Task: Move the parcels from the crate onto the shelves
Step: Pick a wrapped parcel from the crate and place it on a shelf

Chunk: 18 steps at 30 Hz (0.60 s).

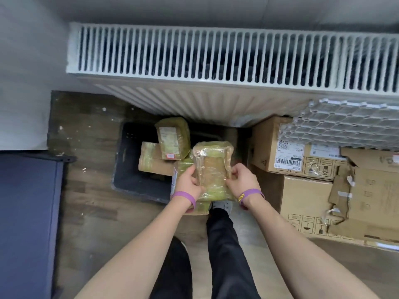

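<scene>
Parcel of brown cardboard wrapped in yellowish clear tape [212,167] is held up between both hands, above the near right corner of the crate. The left hand [187,183] grips its lower left edge with the fingers curled under and the thumb on top. The right hand [241,180] pinches the lower right edge in the same way. Each wrist wears a purple rubber wristband [183,196].

Below and just beyond the hands, a dark plastic crate [129,169] stands on the wood-patterned floor [90,190]. Several more taped parcels lie inside it. One flat brown parcel [151,160] lies towards the middle, and a taller labelled parcel [172,141] leans tilted across its far edge. Another parcel is partly hidden under the held one.

To the right of the crate, stacked brown cardboard boxes [280,152] sit against each other, with a white plastic honeycomb grid [345,126] lying on top. Farthest off, a white ribbed radiator [216,55] runs along the wall.
</scene>
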Available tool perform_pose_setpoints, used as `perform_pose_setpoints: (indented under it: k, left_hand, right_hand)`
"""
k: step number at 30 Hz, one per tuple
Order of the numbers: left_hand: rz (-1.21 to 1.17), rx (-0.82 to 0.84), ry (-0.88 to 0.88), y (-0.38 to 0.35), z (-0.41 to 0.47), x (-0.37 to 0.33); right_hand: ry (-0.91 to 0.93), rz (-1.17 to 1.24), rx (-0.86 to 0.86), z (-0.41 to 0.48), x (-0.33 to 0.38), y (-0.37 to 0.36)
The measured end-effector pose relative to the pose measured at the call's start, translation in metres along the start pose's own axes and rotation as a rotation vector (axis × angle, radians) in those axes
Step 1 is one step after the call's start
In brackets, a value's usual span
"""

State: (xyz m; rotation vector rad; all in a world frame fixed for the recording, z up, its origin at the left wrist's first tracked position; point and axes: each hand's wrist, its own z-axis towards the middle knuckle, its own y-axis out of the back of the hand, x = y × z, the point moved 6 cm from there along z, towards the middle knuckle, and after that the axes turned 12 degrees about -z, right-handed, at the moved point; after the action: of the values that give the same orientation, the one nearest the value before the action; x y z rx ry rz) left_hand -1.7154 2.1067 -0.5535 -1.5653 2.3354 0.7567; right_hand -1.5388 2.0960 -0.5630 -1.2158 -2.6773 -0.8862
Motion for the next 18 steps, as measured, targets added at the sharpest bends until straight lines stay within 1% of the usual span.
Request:
perform_pose_setpoints:
  k: [2, 4, 7, 10, 13, 16, 18]
  left_hand:
    - [-0.103, -0.083, 0.003, 0.023, -0.027, -0.012]
    - [-0.263, -0.143, 0.013, 0.05, -0.057, -0.027]
    - [-0.52, -0.207, 0.028, 0.099, -0.106, -0.053]
    - [-0.682, -0.247, 0.088, 0.152, -0.151, -0.069]
    - [-0.649, -0.292, 0.121, 0.198, -0.187, -0.071]
    - [-0.612, -0.355, 0.069, 0.233, -0.217, -0.066]
    - [-0.604, -0.317, 0.039, 0.249, -0.236, -0.063]
  right_hand:
    - [0.055, -0.004, -0.027, -0.03, 0.02, 0.008]
    - [0.124, -0.016, -0.058, -0.061, 0.044, 0.015]
    - [0.239, -0.037, -0.093, -0.109, 0.087, 0.026]
    - [0.372, -0.078, -0.142, -0.153, 0.13, 0.031]
    - [0.53, -0.151, -0.198, -0.197, 0.172, 0.031]
    - [0.781, -0.255, -0.309, -0.246, 0.208, 0.029]
    - [0.925, -0.352, -0.382, -0.279, 0.226, 0.028]
